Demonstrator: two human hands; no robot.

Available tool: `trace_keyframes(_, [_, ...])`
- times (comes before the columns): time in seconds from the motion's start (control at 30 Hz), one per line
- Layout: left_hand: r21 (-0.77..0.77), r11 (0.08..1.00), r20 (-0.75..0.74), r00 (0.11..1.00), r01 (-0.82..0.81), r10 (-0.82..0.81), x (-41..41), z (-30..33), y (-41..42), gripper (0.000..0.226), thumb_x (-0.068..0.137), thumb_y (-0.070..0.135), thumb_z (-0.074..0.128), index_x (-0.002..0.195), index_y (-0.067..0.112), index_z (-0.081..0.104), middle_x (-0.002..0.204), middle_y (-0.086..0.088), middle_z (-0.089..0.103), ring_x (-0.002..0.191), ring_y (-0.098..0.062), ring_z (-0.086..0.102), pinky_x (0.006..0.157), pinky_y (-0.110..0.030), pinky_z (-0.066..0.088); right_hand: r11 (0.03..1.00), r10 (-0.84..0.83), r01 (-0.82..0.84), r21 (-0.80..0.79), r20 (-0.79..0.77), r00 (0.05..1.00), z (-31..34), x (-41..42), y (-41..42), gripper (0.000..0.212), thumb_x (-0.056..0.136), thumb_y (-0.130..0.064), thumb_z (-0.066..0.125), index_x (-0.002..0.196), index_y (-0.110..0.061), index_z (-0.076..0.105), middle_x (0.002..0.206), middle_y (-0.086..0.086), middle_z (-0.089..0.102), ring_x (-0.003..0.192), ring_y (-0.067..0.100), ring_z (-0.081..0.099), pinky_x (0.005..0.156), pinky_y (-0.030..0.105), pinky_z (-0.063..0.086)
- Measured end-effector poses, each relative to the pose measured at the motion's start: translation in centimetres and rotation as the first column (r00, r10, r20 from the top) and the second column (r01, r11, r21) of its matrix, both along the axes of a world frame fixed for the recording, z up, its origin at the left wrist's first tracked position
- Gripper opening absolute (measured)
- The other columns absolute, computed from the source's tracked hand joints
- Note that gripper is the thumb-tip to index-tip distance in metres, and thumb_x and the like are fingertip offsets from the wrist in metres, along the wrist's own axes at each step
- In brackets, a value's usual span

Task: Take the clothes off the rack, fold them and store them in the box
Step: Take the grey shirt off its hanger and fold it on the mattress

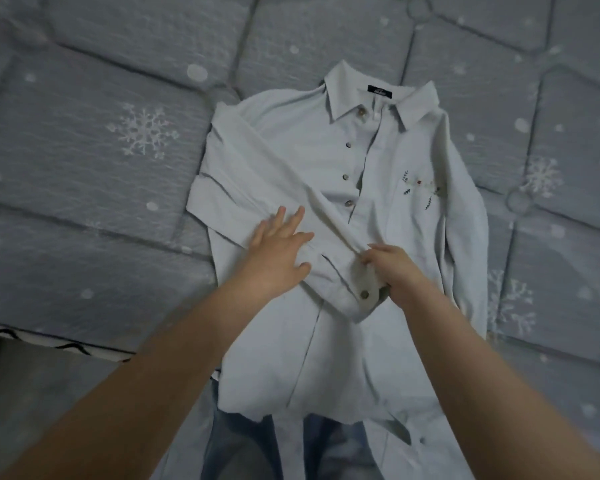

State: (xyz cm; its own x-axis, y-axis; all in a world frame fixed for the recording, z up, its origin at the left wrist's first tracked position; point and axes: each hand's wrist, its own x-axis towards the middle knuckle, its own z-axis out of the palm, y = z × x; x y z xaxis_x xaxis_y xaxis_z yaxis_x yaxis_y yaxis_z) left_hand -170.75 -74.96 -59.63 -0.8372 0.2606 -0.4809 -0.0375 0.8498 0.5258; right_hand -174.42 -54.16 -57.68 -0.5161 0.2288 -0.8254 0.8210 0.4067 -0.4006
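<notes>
The pale shirt [378, 161] lay face-up on the snowflake quilt [84, 133]; the left hand [278, 251] pressed flat, fingers straight, on the folded-in sleeve [257, 188]; beside its thumb, the right hand [392, 268] pinched the cuff [354, 292].

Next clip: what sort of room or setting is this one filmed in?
Probably a bedroom: a pale button-up shirt lies spread on a quilted grey mattress printed with snowflakes, whose edge drops to the floor at lower left.
</notes>
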Motion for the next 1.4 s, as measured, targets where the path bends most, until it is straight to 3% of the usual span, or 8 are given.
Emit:
trace_keyframes(0.2, [-0.077,0.994,-0.03,0.996,0.08,-0.082,0.8,-1.6,6.2,0.071,0.092,0.046,0.053,0.153,0.035,0.017,0.159,0.004,-0.026,0.148,-0.022,-0.02,0.121,-0.047,-0.004,0.9,0.226,-0.128,0.418,-0.193,0.955,-2.7,1.8,4.5,0.041,0.089,-0.017,0.054,0.129,-0.021,0.056,0.117,0.001,0.061,0.108,0.023,0.055,0.077,0.032,0.041])
trace_keyframes(0.3, [-0.129,0.984,-0.11,0.984,0.126,-0.141,2.0,-2.5,8.9,0.079,0.089,0.052,0.052,0.153,0.035,0.01,0.157,0.001,-0.032,0.146,-0.026,-0.024,0.12,-0.051,-0.004,0.731,0.502,-0.078,0.678,-0.455,0.735,-3.0,3.4,4.8,0.037,0.08,-0.006,0.061,0.116,-0.015,0.061,0.109,0.006,0.056,0.101,0.027,0.053,0.074,0.036,0.043])
trace_keyframes(0.53, [-0.193,0.958,-0.043,0.973,0.213,-0.225,5.3,-7.2,12.4,0.075,0.084,0.069,0.022,0.152,0.045,0.004,0.162,0.0,-0.018,0.148,-0.027,-0.019,0.118,-0.052,-0.011,0.963,0.235,-0.161,0.216,-0.379,0.895,-6.6,6.3,6.2,0.045,0.084,0.0,0.057,0.128,-0.008,0.057,0.12,0.006,0.055,0.113,0.023,0.058,0.1,0.037,0.049])
trace_keyframes(0.67, [-0.199,0.971,-0.054,0.988,0.13,-0.143,5.1,-6.7,13.2,0.061,0.092,0.059,0.039,0.148,0.039,0.029,0.163,-0.004,0.004,0.15,-0.029,-0.004,0.12,-0.05,-0.002,0.986,0.108,-0.04,0.164,-0.427,0.898,-5.7,6.0,8.0,0.046,0.084,0.002,0.052,0.128,-0.013,0.059,0.121,0.006,0.06,0.108,0.015,0.059,0.095,0.021,0.048])
trace_keyframes(0.87, [0.093,0.995,-0.257,0.966,0.026,-0.001,2.3,-2.8,17.6,0.018,0.086,0.023,0.056,0.102,0.017,0.062,0.114,-0.001,0.056,0.107,-0.024,0.057,0.094,-0.039,0.044,0.887,-0.119,0.323,0.329,-0.514,0.85,-3.2,6.1,14.2,0.042,0.079,0.003,0.055,0.119,-0.012,0.056,0.114,0.006,0.053,0.099,0.02,0.055,0.091,0.029,0.045])
trace_keyframes(1.1, [0.386,0.918,-0.008,0.995,0.095,-0.099,1.4,-1.7,25.9,0.041,0.092,0.014,0.058,0.132,0.014,0.053,0.134,-0.005,0.05,0.123,-0.018,0.052,0.106,-0.03,0.039,0.837,-0.306,0.426,0.343,-0.353,0.884,-4.5,8.0,21.0,0.062,0.085,-0.008,0.065,0.143,-0.003,0.044,0.142,0.018,0.049,0.134,0.032,0.043,0.111,0.032,0.029])
trace_keyframes(1.23, [0.413,0.909,0.175,0.984,-0.062,-0.013,0.2,-1.2,29.4,0.064,0.09,0.012,0.061,0.148,0.015,0.033,0.152,-0.009,0.032,0.14,-0.02,0.034,0.116,-0.029,0.027,0.865,-0.27,0.365,0.345,-0.291,0.918,-5.4,8.4,23.4,0.02,0.088,-0.022,0.069,0.102,-0.008,0.072,0.102,0.011,0.074,0.101,0.029,0.067,0.086,0.028,0.045])
trace_keyframes(1.4, [0.38,0.91,0.29,0.955,-0.168,0.055,-1.9,-1.3,32.4,0.064,0.09,0.012,0.06,0.148,0.018,0.034,0.13,-0.008,0.051,0.121,-0.024,0.054,0.105,-0.03,0.04,0.711,-0.44,0.623,0.326,-0.485,0.756,-4.6,6.7,26.5,0.012,0.101,-0.02,0.05,0.097,-0.009,0.052,0.091,0.01,0.06,0.095,0.032,0.059,0.069,0.026,0.028])
